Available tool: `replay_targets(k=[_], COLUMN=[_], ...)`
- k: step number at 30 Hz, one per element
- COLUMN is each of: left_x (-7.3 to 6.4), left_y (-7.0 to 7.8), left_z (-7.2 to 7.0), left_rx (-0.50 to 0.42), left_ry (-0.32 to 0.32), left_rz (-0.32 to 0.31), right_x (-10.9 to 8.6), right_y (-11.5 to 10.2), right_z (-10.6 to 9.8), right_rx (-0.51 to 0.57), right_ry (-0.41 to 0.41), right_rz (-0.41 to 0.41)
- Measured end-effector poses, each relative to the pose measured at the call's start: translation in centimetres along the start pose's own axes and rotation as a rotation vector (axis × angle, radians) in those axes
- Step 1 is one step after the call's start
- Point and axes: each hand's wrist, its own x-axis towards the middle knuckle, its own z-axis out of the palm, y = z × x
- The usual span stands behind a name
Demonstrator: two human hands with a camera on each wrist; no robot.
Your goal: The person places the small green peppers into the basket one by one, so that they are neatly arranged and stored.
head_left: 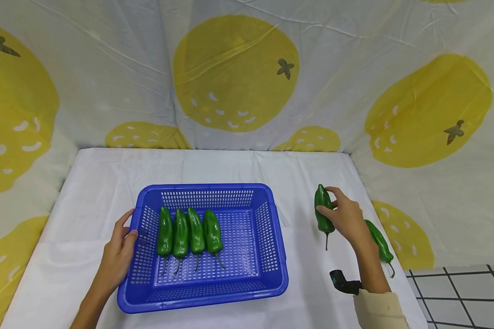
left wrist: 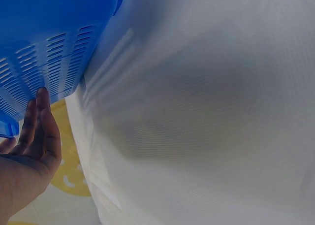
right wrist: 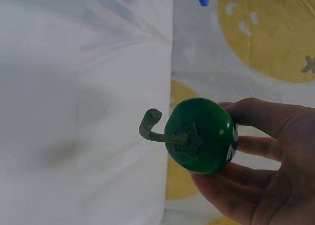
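A blue plastic basket with slotted walls stands on the white-covered table. Several green peppers lie side by side in its left half, stems toward the person. My left hand rests against the basket's left outer side, and its extended fingers touch the slotted wall in the left wrist view. Right of the basket, my right hand pinches a green pepper between thumb and fingers. That pepper's stem points toward the right wrist camera. Another green pepper lies beyond the right forearm, partly hidden by it.
White cloth covers the table. A curtain printed with yellow fruit hangs behind and along the sides. A black curved piece sits at the right wrist. Tiled floor shows at lower right.
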Motion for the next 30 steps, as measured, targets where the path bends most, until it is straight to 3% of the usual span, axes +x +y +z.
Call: replay_targets(k=[30], left_x=[0.0], left_y=[0.0], left_z=[0.0], left_rx=[-0.008], left_ry=[0.008], left_rz=[0.023], right_x=[1.3], right_y=[-8.8], right_z=[3.8], right_rx=[0.078], right_ry=[-0.063], right_rz=[-0.188])
